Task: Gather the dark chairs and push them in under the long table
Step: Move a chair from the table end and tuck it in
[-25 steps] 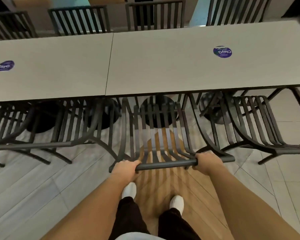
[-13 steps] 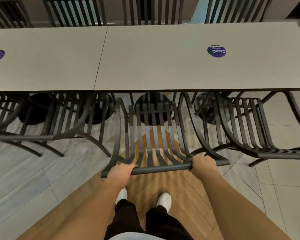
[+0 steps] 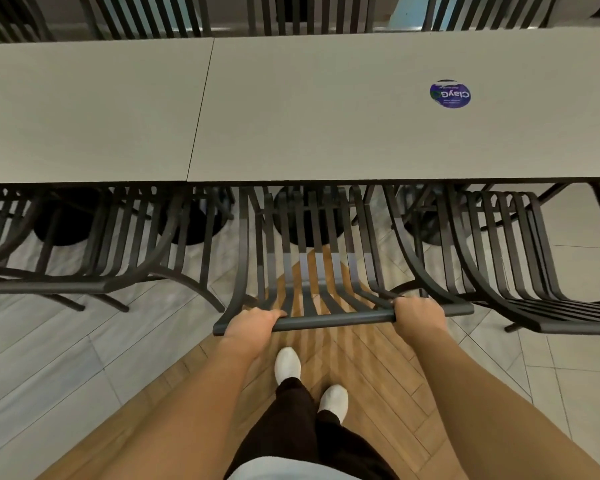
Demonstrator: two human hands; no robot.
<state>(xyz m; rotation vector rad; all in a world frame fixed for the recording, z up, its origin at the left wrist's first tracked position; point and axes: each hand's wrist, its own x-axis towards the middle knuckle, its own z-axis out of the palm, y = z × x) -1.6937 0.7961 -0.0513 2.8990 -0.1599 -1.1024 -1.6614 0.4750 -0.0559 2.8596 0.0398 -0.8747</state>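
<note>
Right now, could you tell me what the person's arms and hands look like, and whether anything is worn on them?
Both forearms are bare, with no sleeves in view. The left hand and right hand wear no gloves; no watch or bracelet is visible.

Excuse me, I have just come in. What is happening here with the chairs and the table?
A person stands at the long table and grips the top rail of a dark chair, the left hand near one end and the right hand near the other. The front of the seat is under the table edge, while the backrest is out on the person's side. Neighbouring chairs on either side stand partly under the table too, and more chair backs show along the far side.
</note>
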